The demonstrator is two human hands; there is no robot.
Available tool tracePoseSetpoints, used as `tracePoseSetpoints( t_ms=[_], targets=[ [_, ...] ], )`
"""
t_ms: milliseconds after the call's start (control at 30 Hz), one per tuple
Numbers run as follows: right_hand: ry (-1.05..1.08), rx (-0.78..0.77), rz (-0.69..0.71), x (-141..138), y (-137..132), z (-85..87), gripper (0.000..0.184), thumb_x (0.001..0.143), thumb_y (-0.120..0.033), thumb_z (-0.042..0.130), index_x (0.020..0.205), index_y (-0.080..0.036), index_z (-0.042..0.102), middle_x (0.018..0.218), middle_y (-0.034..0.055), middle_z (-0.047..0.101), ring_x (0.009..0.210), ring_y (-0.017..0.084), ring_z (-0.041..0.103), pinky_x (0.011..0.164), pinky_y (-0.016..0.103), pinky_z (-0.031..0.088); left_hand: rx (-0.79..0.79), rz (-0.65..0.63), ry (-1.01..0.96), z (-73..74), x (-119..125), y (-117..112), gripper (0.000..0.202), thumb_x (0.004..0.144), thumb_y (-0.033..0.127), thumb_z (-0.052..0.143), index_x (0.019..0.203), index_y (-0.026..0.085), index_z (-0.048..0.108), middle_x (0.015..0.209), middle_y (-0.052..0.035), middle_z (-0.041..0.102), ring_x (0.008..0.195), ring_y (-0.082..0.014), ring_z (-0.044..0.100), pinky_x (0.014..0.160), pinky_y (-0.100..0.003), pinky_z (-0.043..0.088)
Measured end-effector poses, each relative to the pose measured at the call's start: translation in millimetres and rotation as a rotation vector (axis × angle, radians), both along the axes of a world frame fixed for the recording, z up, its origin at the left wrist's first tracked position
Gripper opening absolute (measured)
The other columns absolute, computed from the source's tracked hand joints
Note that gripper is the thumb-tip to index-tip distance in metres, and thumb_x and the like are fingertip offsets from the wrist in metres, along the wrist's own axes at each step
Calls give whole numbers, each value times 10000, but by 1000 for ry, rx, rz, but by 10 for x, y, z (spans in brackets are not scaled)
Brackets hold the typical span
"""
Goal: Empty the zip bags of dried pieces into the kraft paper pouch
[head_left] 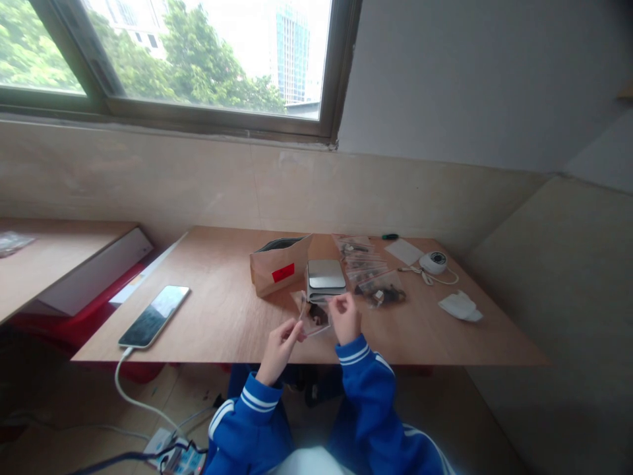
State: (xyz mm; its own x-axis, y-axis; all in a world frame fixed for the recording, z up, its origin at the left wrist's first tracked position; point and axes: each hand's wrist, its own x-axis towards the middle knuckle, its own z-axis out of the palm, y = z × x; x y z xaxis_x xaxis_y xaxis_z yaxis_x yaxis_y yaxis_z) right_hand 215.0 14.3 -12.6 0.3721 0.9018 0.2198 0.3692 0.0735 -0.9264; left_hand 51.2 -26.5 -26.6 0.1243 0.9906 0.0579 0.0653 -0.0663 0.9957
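Observation:
Between my hands is a clear plastic bag (316,318) with small dark parts inside. My left hand (283,344) pinches the bag's left edge between thumb and fingers. At its upper right edge my right hand (345,315) is closed in a pinch on the plastic. Just beyond the bag stands a small scale (326,276) with a silver plate. A brown paper bag (279,269) with a red label stands upright and open at the top, left of the scale. Several clear bags of dark parts (380,291) lie to the right of the scale.
A phone (154,318) on a charging cable lies at the table's left. On the right are a white dome camera (434,262) with its cable, a crumpled white tissue (459,306) and a white paper (403,251). A green-handled tool (390,236) lies by the back edge.

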Motion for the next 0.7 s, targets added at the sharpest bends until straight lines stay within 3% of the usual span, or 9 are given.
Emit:
tracePoseSetpoints(
  t_ms=[167, 267, 367, 500, 600, 700],
  targets=[
    [279, 72, 93, 24, 59, 111, 284, 779, -479, 589, 751, -212, 495, 806, 99, 737, 750, 216, 705, 673, 334, 572, -145, -3, -200, -211, -54, 101, 513, 848, 597, 449, 734, 139, 650, 793, -87, 670, 678, -163, 601, 630, -274, 454],
    [426, 47, 224, -72, 30, 132, 345, 763, -530, 616, 753, -213, 480, 767, 82, 732, 729, 214, 710, 622, 322, 583, -261, 56, -390, -449, -69, 192, 474, 800, 550, 571, 1052, 153, 635, 1038, -114, 676, 840, -204, 653, 732, -314, 505],
    [473, -6, 344, -165, 30, 81, 364, 758, -549, 622, 763, -214, 480, 734, 64, 723, 728, 215, 712, 585, 302, 579, -347, 52, -608, -635, -76, 297, 606, 724, 439, 706, 1244, 184, 528, 1159, -120, 647, 1004, -251, 642, 894, -387, 496],
    [342, -23, 459, -201, 99, 6, 290, 813, -489, 573, 825, -202, 534, 801, 67, 714, 776, 206, 700, 677, 324, 578, -399, -100, -711, -658, -109, 406, 599, 706, 358, 744, 1235, 173, 531, 1186, -141, 638, 1091, -306, 612, 987, -475, 452],
    [79, 119, 339, -183, 130, 66, 210, 840, -382, 553, 915, -190, 591, 906, 79, 682, 816, 193, 661, 748, 339, 558, -400, -150, -696, -595, -131, 442, 555, 744, 293, 724, 1246, 201, 506, 1222, -130, 620, 1078, -304, 622, 980, -519, 460],
    [-100, 289, 224, -184, 101, 218, 189, 857, -272, 528, 1012, -191, 599, 989, 91, 641, 845, 184, 625, 759, 325, 542, -321, -67, -707, -582, -118, 460, 549, 752, 249, 720, 1250, 230, 491, 1225, -98, 613, 1074, -268, 627, 1002, -494, 458]
  ],
)
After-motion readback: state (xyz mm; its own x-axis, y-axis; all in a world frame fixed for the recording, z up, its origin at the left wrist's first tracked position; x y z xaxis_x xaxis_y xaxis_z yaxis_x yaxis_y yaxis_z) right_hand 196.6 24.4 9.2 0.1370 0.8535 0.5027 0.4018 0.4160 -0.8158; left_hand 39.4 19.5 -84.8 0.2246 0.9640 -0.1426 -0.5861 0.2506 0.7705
